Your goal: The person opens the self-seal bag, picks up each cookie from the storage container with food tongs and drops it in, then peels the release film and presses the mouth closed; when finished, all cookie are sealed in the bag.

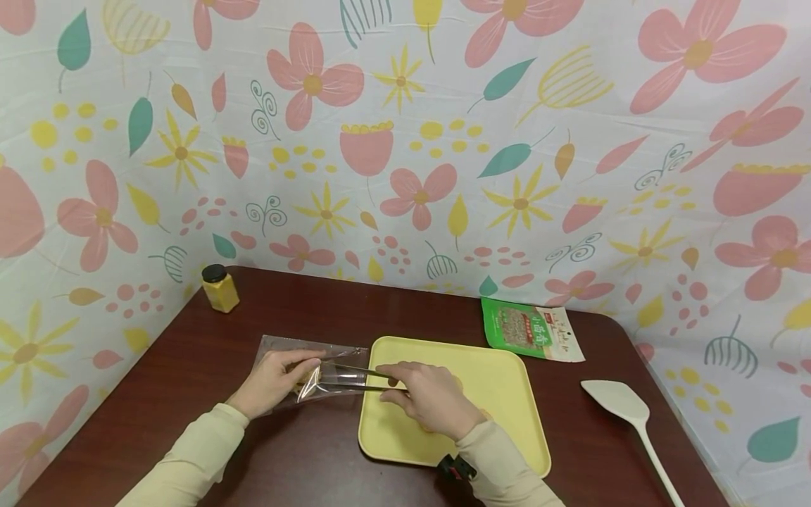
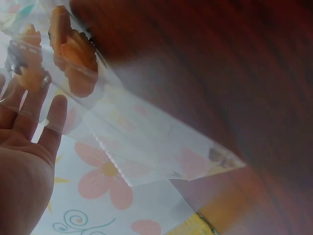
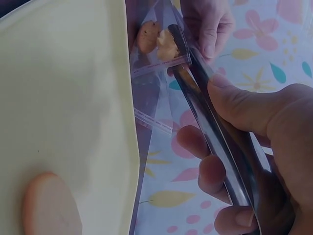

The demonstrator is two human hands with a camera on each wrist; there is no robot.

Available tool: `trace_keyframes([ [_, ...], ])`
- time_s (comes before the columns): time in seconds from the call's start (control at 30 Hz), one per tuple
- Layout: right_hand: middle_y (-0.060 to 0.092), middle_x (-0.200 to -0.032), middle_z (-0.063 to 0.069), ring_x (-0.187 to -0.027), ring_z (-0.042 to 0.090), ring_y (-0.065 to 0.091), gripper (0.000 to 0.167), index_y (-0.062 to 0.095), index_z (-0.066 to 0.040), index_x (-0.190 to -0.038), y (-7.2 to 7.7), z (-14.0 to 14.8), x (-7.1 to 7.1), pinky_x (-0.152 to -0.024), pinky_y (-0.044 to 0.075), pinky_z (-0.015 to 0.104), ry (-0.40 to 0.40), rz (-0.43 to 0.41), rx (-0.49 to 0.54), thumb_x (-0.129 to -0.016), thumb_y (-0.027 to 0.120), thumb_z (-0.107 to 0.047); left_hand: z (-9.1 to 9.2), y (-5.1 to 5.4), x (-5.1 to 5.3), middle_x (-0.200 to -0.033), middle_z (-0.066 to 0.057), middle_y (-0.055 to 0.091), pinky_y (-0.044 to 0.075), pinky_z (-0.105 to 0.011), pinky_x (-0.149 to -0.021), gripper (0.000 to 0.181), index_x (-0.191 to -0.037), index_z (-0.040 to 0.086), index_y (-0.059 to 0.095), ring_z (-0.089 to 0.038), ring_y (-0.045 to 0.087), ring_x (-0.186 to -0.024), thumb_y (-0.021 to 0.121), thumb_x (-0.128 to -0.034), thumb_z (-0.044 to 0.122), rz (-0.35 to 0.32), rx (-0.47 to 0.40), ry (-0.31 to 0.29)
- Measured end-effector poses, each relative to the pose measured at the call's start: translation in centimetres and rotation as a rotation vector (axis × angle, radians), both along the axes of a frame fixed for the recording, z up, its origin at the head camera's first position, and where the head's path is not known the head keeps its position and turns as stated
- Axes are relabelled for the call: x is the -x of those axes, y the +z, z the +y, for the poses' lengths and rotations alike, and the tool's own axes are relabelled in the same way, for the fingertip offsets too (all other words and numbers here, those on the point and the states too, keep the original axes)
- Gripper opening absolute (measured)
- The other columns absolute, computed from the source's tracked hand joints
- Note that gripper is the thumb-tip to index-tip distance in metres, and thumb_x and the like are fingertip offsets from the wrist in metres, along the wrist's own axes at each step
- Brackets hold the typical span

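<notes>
A clear plastic bag [image 1: 345, 355] lies left of the yellow tray, its mouth toward the tray. My left hand [image 1: 277, 380] holds the bag from its far left side, fingers against the film. In the right hand [image 1: 434, 398] are metal tongs [image 3: 215, 132], gripped between thumb and fingers, their tips inside the bag. Light brown food pieces [image 2: 73, 58] show through the film in the left wrist view; one piece [image 3: 167, 45] is at the tong tips in the right wrist view, another [image 3: 148, 36] beside it. Whether the tips still pinch it is unclear.
The yellow tray [image 1: 386, 436] holds more round pieces [image 3: 51, 205], partly under my right arm. A green and white packet [image 1: 526, 331] lies behind it, a white spatula [image 1: 621, 405] to its right. A yellow jar [image 1: 222, 292] with a black lid stands back left.
</notes>
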State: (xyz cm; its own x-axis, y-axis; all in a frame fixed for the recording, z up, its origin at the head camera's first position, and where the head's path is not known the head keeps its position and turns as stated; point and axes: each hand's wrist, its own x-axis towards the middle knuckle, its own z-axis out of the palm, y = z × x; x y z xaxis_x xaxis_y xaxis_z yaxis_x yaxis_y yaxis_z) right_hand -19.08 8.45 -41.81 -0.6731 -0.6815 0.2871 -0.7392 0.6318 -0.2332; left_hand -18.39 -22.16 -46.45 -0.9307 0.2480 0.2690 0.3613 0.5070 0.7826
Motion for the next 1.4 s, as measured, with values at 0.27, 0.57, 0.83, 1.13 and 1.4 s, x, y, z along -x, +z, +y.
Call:
trace_keyframes([
  [0.27,0.065,-0.089,-0.017,-0.075,0.003,0.061,0.038,0.067,-0.023,-0.123,-0.1,-0.4,0.0,-0.055,0.046,0.028,-0.003,0.0,-0.007,-0.089,0.07,-0.04,0.1,0.2,-0.1,-0.114,0.003,0.07,0.049,-0.027,-0.065,0.032,-0.122,0.021,0.07,-0.007,0.063,-0.077,0.057,-0.0979,0.039,-0.013,0.021,0.018],
  [0.57,0.067,-0.091,-0.014,-0.076,0.006,0.063,0.039,0.067,-0.022,-0.124,0.0,-1.0,-0.1,-0.057,0.048,0.028,0.015,-0.005,-0.01,-0.09,0.069,-0.04,0.0,0.2,-0.2,-0.115,0.004,0.069,0.05,-0.03,-0.079,0.031,-0.121,0.019,0.071,-0.006,0.064,-0.096,0.058,-0.0983,0.036,0.04,0.064,0.032],
  [0.83,0.068,-0.091,-0.012,-0.08,0.007,0.065,0.039,0.066,-0.02,-0.125,-0.2,-1.4,-0.1,-0.058,0.05,0.03,0.02,-0.008,-0.016,-0.091,0.068,-0.038,0.1,0.2,-0.2,-0.114,0.004,0.07,0.051,-0.029,-0.079,0.032,-0.121,0.02,0.071,-0.005,0.065,-0.095,0.058,-0.098,0.037,0.02,0.052,0.029],
  [1.13,0.068,-0.091,-0.01,-0.076,0.005,0.063,0.04,0.066,-0.02,-0.125,-0.5,-1.6,-0.1,-0.057,0.049,0.029,0.036,0.016,-0.012,-0.089,0.071,-0.037,0.1,0.2,-0.1,-0.103,0.006,0.071,0.049,-0.026,-0.065,0.03,-0.12,0.021,0.071,-0.006,0.06,-0.071,0.058,-0.0978,0.036,0.008,0.019,0.016],
  [1.4,0.07,-0.093,-0.007,-0.077,0.006,0.064,0.04,0.066,-0.019,-0.126,-0.6,-1.8,0.0,-0.059,0.05,0.03,0.048,0.014,-0.016,-0.09,0.07,-0.035,0.2,0.2,-0.1,-0.114,0.004,0.069,0.05,-0.027,-0.076,0.03,-0.12,0.022,0.071,-0.004,0.064,-0.085,0.058,-0.0975,0.037,0.022,0.045,0.028],
])
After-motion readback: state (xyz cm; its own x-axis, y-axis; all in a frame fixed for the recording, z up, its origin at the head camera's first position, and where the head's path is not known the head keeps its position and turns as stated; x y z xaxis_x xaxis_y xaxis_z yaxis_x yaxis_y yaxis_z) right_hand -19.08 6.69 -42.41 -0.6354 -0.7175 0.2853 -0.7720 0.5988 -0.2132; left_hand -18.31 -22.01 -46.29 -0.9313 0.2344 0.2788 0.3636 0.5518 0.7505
